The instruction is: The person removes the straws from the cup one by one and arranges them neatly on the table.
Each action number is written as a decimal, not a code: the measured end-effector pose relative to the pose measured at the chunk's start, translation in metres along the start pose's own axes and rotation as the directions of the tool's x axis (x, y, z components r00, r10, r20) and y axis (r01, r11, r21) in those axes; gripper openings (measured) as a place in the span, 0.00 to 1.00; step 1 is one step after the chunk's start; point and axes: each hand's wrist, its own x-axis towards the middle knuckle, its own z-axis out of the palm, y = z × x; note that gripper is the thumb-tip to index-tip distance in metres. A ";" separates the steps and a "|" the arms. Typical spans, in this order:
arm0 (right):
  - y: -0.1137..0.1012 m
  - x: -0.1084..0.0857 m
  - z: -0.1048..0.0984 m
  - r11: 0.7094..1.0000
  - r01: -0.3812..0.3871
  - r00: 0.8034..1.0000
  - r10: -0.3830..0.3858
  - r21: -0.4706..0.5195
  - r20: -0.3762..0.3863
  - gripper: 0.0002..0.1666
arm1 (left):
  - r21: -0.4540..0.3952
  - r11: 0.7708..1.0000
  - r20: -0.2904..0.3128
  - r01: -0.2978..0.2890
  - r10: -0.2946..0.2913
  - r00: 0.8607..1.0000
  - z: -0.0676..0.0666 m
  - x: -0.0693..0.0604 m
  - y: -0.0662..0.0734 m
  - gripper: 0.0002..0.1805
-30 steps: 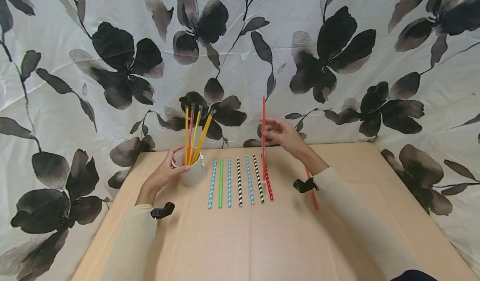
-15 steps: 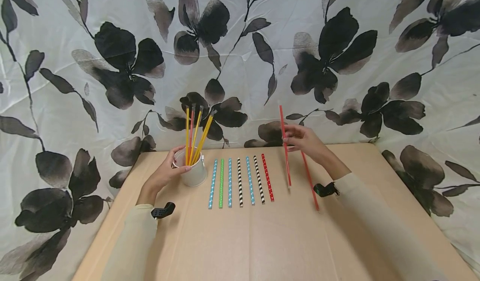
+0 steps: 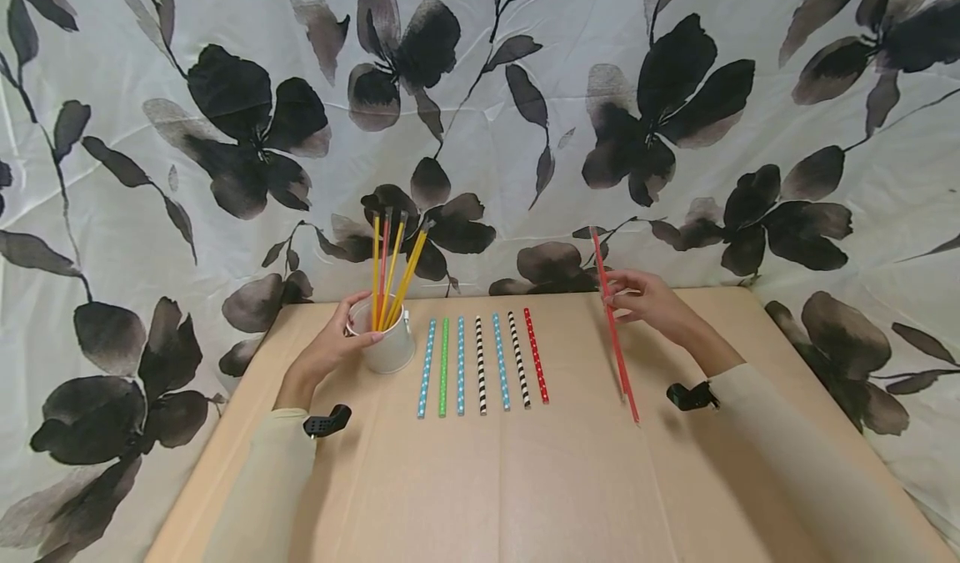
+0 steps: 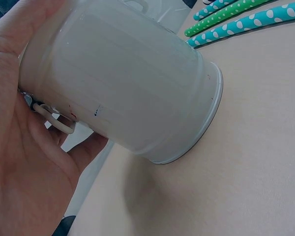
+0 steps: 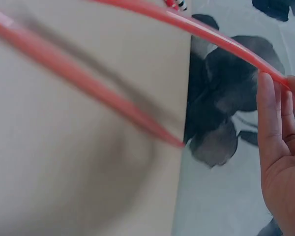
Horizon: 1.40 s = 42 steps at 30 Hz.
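Observation:
My left hand holds a small white bucket by its side, thumb in front near the rim and fingers behind. Several yellow straws and a red one stand inside the bucket. In the left wrist view the bucket sits in the palm's curve beside its handle loop. My right hand pinches a plain red straw between thumb and fingertips, upper end tilted left. A second plain red straw lies on the table just beneath; the right wrist view shows the held straw apart from the lying straw.
A row of patterned straws lies mid-table: blue dotted, a green dotted straw, black-and-white striped, and a red dotted straw at the right end. A floral cloth hangs behind the table's back edge.
My right hand has carried the plain red straw rightward and lower, from above the red dotted straw to over the other plain red one. My left hand and the bucket stay put.

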 end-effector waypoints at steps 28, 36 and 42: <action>0.056 -0.017 -0.031 0.965 -0.234 0.972 0.232 -0.116 -0.029 0.29 | -0.015 1.000 0.009 -0.011 0.011 1.000 0.001 -0.008 0.012 0.52; 0.062 -0.016 -0.028 0.951 -0.276 0.961 0.274 -0.141 -0.035 0.28 | -0.009 1.000 -0.013 -0.019 0.019 1.000 0.000 -0.001 -0.001 0.52; 0.065 -0.014 -0.022 0.923 -0.294 0.956 0.288 -0.250 -0.064 0.24 | -0.009 1.000 -0.011 -0.007 0.007 1.000 0.002 -0.002 0.003 0.52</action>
